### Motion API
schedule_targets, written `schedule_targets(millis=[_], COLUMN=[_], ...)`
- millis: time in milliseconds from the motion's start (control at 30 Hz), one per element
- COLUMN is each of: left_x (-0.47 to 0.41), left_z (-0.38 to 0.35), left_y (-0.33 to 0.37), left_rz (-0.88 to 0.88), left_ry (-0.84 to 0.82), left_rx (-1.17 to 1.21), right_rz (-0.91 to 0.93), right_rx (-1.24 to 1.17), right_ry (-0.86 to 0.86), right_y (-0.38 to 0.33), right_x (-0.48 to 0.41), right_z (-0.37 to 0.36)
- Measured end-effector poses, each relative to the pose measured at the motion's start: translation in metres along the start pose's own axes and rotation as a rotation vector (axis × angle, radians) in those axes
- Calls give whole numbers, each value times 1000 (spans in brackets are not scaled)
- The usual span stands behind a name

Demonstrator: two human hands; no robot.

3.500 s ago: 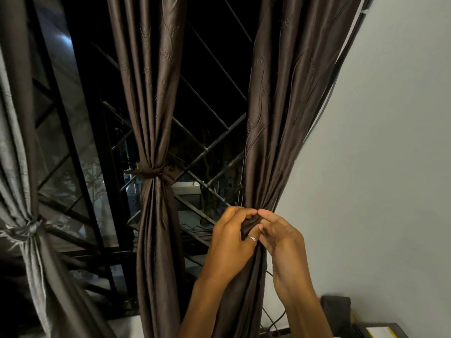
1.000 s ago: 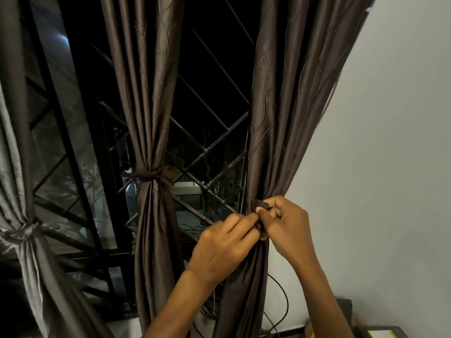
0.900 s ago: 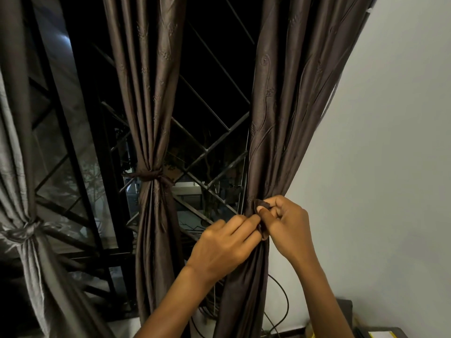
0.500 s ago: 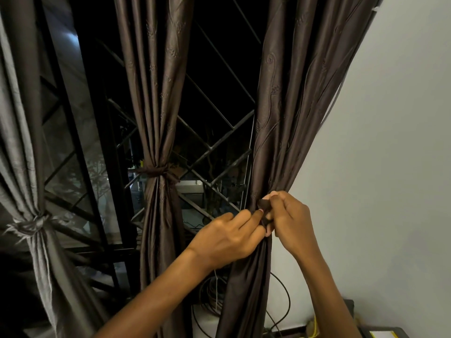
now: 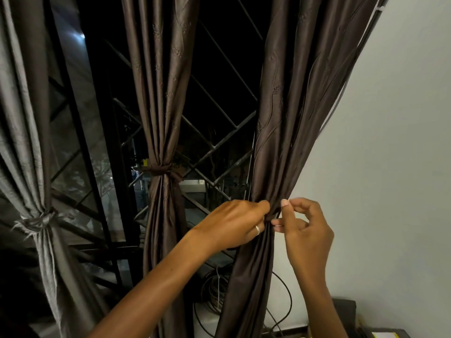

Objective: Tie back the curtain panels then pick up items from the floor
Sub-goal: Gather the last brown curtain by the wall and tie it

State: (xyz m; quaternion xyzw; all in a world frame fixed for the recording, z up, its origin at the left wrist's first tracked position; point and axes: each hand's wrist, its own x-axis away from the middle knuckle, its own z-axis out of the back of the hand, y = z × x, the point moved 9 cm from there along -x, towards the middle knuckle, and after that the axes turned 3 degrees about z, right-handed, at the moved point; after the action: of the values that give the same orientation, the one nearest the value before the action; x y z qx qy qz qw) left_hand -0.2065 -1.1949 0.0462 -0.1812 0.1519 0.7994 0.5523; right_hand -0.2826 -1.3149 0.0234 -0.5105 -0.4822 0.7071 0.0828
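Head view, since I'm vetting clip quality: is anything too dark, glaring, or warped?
In the head view, the window is black; a pale glare sits upper left; wide-angle distortion tilts the right curtain panel and wall; the left hand and right hand look sharp, the panel's folds between them barely readable.

Grey crinkled curtain panel [image 5: 22, 118] at far left, tied brown satin panel [image 5: 158, 93] at centre, gathered brown satin panel [image 5: 292, 106] right of it against the pale wall [image 5: 390, 167]; black metal grille [image 5: 220, 143] behind.
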Motion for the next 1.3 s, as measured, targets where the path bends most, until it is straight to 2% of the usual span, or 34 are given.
schedule_targets(millis=[67,233,433,567,667,800,967,1067,1167,1300], left_x=[-3,-13,-19,-18,-17,-7,19,39,55,65], left_z=[-5,-10,-15,-12,-12,-14,-13,-19,-27,-27], left_y=[-9,-8,-14,-19,-20,-18,-9,-15,-18,-15], left_rz=[73,138,231,289,305,327,349,504,627,697], left_ry=[-44,-126,-229,-203,-174,-66,295,471,558,648], left_rx=[79,92,265,389,418,428,399,374,386,386], right_rz=[-30,-264,-515,-496,-450,-345,-154,-78,-35,-11], right_rx=[37,65,-269,-291,-215,-25,228,270,292,302], right_ry=[-4,-203,-306,-362,-312,-230,-247,-297,-378,-414], right_y=[5,31,43,42,45,46,36,29,23,16], right_x=[9,39,48,47,43,36,28,24,20,18], right_z=[3,-23,-38,-38,-32,-22,-18,-23,-29,-27])
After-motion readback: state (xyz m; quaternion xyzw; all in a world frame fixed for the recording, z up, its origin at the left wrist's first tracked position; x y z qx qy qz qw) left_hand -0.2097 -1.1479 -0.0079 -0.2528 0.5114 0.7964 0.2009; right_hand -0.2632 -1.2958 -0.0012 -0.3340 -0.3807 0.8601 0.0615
